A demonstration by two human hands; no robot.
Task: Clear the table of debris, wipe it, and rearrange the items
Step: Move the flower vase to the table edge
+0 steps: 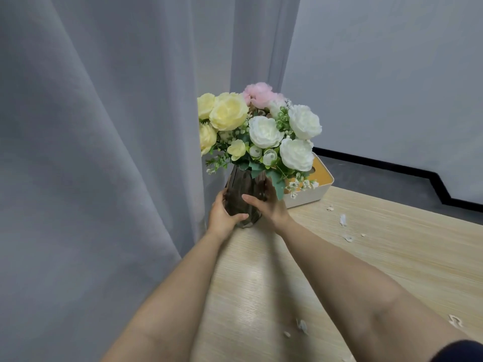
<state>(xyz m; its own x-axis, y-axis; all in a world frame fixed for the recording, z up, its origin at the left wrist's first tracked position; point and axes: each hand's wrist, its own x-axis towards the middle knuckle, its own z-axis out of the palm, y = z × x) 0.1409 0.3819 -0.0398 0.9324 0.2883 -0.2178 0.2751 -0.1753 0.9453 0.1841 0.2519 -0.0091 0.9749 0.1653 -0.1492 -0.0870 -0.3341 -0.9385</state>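
A dark smoky glass vase (241,189) stands at the far left corner of the light wooden table (392,257). It holds a bouquet of yellow, white and pink flowers (261,131). My left hand (222,214) grips the vase's left side and lower part. My right hand (264,205) wraps around its right side. Small white scraps of debris (343,220) lie scattered on the table to the right, with more scraps (302,326) near the front.
A cream box with a yellow-orange top (313,192) sits just behind and right of the vase. A grey curtain (104,152) hangs along the table's left edge, right beside the vase. Dark floor and a grey wall lie beyond the table.
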